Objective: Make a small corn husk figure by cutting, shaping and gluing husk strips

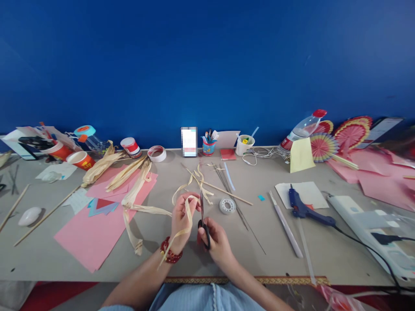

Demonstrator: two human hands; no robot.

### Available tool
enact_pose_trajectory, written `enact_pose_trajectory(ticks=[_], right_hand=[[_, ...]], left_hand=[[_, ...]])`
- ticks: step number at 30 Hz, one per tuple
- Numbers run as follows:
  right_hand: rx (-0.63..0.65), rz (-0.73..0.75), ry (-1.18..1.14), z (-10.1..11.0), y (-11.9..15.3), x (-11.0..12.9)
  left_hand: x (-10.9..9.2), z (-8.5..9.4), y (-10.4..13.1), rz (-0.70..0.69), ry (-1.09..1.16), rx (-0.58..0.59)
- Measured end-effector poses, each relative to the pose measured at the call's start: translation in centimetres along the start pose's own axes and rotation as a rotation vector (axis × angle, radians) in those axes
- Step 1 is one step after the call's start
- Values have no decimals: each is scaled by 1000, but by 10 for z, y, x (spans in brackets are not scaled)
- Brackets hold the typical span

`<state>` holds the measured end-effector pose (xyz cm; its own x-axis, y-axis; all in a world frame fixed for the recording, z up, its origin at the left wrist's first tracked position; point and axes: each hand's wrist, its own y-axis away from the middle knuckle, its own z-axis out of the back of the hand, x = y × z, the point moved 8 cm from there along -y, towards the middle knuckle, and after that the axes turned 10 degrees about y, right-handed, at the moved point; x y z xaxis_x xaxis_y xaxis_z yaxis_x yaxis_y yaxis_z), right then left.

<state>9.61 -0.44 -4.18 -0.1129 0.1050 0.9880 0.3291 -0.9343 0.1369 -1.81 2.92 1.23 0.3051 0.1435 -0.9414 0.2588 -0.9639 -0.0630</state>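
My left hand [182, 218], with a red bead bracelet at its wrist, pinches a pale strip of corn husk [188, 220] that loops over the fingers and trails down past the wrist. Close beside it, my right hand [218, 242] has its fingers in the black handles of a pair of scissors [201, 209]. Their blades point away from me and stand near the strip's upper end; whether they touch it I cannot tell. Beyond the hands lie thin husk scraps [197, 179]. More dried corn husks [134, 190] rest to the left on pink paper [94, 235].
Right of my hands are a small tape roll [227, 206], thin wires [241, 211], a wooden stick [227, 193], a craft knife [285, 224], a blue glue gun [304, 207] and a power strip [366, 229]. A phone [189, 142] stands against the blue wall [207, 65].
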Motion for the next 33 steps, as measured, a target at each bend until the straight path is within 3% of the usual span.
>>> enact_pose_trajectory(ticks=[3,10,33], right_hand=[[1,24,21,15,1,10],[162,-20,85,43,1,14],[260,-38,139,48,-6,6]], left_hand=[[5,-2,-2,63,47,26],[10,-10,-2,152,110,144],[20,-13,-6,278,141,274]])
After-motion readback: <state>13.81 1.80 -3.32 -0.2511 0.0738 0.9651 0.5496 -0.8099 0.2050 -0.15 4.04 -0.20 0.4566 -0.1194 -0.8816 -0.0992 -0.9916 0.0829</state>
